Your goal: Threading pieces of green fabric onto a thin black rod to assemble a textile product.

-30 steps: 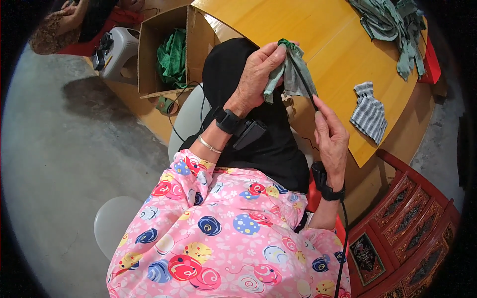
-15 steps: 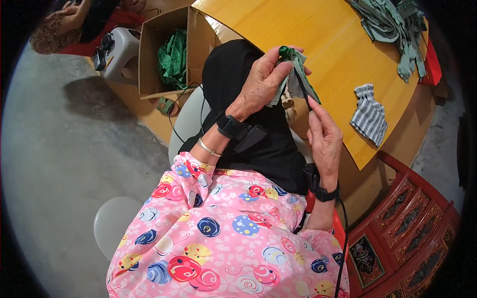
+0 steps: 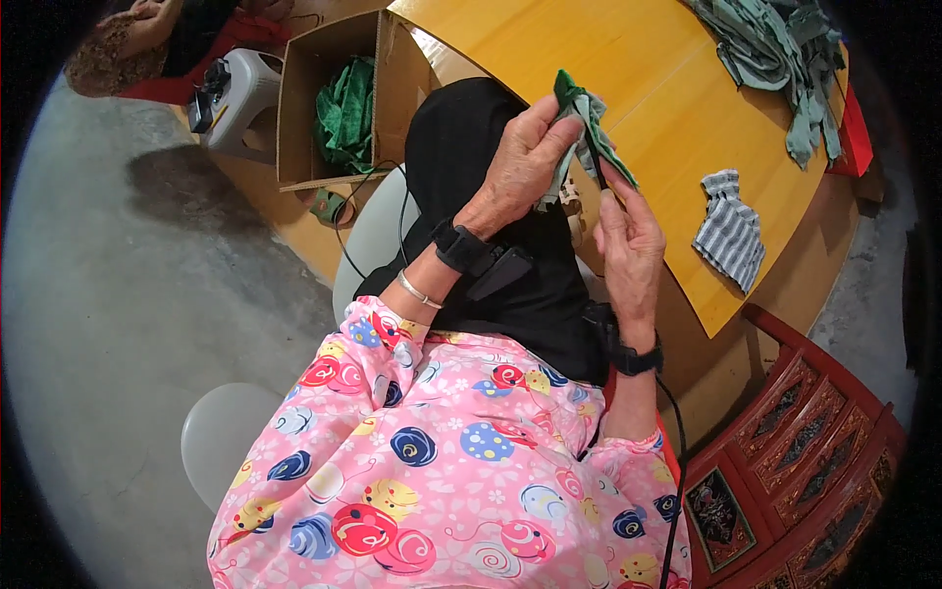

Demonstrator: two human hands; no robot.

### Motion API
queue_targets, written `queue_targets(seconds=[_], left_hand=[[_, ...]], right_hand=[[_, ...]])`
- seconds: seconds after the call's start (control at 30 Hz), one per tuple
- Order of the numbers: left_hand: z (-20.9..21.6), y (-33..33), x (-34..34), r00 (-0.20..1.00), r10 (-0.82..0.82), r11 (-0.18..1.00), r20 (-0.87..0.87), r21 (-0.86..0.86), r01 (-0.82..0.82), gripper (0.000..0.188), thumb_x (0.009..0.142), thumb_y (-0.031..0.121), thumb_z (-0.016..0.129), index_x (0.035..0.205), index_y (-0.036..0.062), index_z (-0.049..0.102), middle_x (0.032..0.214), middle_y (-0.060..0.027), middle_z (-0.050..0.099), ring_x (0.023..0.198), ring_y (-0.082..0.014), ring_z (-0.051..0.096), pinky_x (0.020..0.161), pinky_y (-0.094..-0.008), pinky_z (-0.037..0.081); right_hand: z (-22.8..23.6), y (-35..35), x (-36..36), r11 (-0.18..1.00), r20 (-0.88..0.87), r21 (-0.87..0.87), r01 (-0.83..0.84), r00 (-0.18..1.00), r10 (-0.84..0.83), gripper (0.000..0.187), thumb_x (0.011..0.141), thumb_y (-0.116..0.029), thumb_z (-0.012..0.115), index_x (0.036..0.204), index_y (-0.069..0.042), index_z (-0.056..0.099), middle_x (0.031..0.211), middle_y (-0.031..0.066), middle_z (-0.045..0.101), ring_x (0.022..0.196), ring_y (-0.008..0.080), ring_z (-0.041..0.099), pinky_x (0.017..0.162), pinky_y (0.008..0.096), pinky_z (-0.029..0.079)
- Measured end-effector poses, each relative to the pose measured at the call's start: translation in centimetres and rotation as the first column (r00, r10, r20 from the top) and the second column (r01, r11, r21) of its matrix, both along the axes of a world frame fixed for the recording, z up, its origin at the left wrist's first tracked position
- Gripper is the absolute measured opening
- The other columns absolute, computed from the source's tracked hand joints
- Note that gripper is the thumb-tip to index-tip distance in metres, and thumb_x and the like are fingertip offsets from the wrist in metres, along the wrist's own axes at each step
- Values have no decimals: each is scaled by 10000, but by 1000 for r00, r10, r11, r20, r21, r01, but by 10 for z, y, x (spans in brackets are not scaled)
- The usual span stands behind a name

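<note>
My left hand (image 3: 520,169) pinches a small piece of green and grey-green cloth (image 3: 581,123) between thumb and fingers, above my lap by the table's edge. A darker green tip of it stands up past the fingers. My right hand (image 3: 631,240) is closed on a thin black stick-like tool (image 3: 595,162), whose upper part lies in among the cloth's folds. Its fingertips also touch the cloth's lower edge. The tool's far end is hidden. On the table right of my hands lies a grey-and-white striped cloth piece (image 3: 729,234).
A yellow table (image 3: 559,44) carries a heap of grey-green cloth pieces (image 3: 756,49) at the far right. To the left, a cardboard box (image 3: 294,133) holds shiny green cloth (image 3: 345,116). Beyond are a white stool (image 3: 250,93) and a person (image 3: 123,49). A carved red chair (image 3: 785,461) stands lower right.
My right hand has moved up and left, closer to the cloth, and less of the black tool shows. The cloth's green tip now stands higher above my left fingers.
</note>
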State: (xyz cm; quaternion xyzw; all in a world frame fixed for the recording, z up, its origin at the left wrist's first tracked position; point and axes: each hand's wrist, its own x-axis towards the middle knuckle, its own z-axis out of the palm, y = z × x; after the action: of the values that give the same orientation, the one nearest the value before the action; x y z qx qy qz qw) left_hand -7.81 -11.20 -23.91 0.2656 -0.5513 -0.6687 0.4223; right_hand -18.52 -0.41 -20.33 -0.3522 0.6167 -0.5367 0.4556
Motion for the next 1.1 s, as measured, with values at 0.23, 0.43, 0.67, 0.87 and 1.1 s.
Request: queue_targets(seconds=[0.23, 0.43, 0.67, 0.87, 1.1], left_hand=[[5, -1, 4, 991, 88, 969, -97, 239, -63, 285, 951, 233, 426, 1165, 55, 490, 972, -86, 654, 503, 2, 430, 445, -129, 333], [7, 1, 1, 992, 56, 973, -118, 228, -27, 323, 947, 232, 435, 1201, 38, 481, 975, -88, 649, 591, -14, 516, 493, -136, 387], [12, 1, 5, 988, 7, 977, -153, 211, 26, 332, 951, 232, 424, 1224, 52, 476, 976, -96, 650, 636, -19, 541, 512, -135, 385], [12, 0, 9, 987, -90, 985, -137, 137, 109, 322, 959, 229, 399, 1221, 60, 478, 983, -94, 645, 670, -19, 544, 517, -135, 369], [11, 2, 12, 987, -154, 988, 33, 21, 154, 306, 946, 157, 405, 1221, 49, 483, 1012, -62, 625, 828, -38, 553, 637, -156, 414]], right_hand=[[31, 25, -21, 980, -212, 192, -59, 972, 100, 276, 907, -102, 491, 1167, -88, 580, 742, -42, 533, 529, 26, 358, 467, 182, 305], [25, 30, -26, 993, -325, 118, -18, 944, 56, 302, 916, -118, 496, 1213, -94, 547, 693, -73, 455, 495, 2, 310, 433, 164, 236], [32, 26, -28, 976, -357, 215, -31, 928, 108, 280, 894, -76, 497, 1161, -84, 583, 851, 12, 620, 572, 43, 416, 506, 197, 371], [28, 28, -31, 980, -300, 186, -77, 945, 131, 276, 897, -81, 500, 1159, -85, 586, 788, -22, 584, 557, 33, 400, 488, 193, 347], [27, 29, -45, 964, -172, 215, -156, 966, 195, 267, 902, -82, 499, 1151, -94, 597, 718, -56, 510, 517, 17, 336, 459, 176, 286]])
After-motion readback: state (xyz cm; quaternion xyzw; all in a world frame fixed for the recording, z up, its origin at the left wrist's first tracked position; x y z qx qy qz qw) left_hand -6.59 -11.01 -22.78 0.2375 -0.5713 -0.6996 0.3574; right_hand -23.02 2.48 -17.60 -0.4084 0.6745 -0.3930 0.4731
